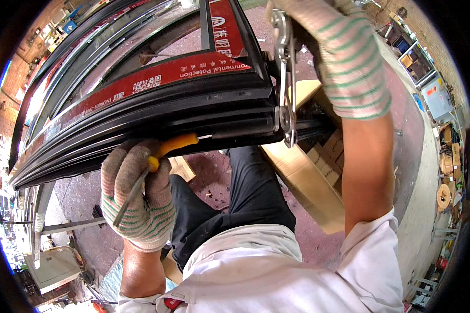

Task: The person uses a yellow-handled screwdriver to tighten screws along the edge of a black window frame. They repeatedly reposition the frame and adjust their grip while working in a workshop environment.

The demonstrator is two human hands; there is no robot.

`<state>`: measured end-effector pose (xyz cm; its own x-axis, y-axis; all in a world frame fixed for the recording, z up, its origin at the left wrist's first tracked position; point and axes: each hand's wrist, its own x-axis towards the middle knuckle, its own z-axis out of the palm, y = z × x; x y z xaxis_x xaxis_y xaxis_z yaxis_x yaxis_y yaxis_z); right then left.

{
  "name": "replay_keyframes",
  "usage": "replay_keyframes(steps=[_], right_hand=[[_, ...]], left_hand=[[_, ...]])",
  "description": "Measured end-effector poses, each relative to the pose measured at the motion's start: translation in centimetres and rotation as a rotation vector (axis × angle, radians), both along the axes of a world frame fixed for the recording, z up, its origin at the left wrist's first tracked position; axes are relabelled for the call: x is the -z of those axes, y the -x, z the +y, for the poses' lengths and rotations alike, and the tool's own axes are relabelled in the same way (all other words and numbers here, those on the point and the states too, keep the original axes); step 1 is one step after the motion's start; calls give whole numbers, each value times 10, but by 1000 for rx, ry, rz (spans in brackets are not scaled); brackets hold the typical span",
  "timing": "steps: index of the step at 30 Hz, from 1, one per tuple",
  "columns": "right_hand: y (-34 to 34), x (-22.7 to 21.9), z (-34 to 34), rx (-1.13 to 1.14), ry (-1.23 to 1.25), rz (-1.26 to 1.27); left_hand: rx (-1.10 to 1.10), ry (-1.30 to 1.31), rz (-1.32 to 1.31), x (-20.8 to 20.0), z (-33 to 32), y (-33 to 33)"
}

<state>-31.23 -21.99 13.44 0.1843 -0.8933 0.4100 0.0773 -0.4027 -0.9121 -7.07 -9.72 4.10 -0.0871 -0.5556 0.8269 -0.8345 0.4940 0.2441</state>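
Note:
A black window frame (230,99) with strips of red printed film slants across the upper left, above my legs. My left hand (138,193), in a striped knit glove, is closed around a screwdriver (178,143) with an orange-yellow handle, just under the frame's near edge. Its metal shaft runs back down along the palm. A jointed silver metal hinge arm (283,68) stands at the frame's right end. Beside its upper end is my right hand (344,52), gloved the same way and somewhat blurred. Its fingers are mostly hidden, so I cannot see what they grip.
An open cardboard box (305,180) stands on the reddish floor right of my legs, with smaller cartons and dark lengths inside. At lower left is a pale metal cabinet (53,268). A grey box (436,99) and assorted clutter line the right side.

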Motion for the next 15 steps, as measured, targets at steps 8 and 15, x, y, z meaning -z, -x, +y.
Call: replay_keyframes(steps=[8,15], right_hand=[[5,2,11,-224,390,-206],[54,12,40,-117,347,-114]], left_hand=[[24,21,-13,-1,-4,-1],[24,15,-17,-2,-2,-4]])
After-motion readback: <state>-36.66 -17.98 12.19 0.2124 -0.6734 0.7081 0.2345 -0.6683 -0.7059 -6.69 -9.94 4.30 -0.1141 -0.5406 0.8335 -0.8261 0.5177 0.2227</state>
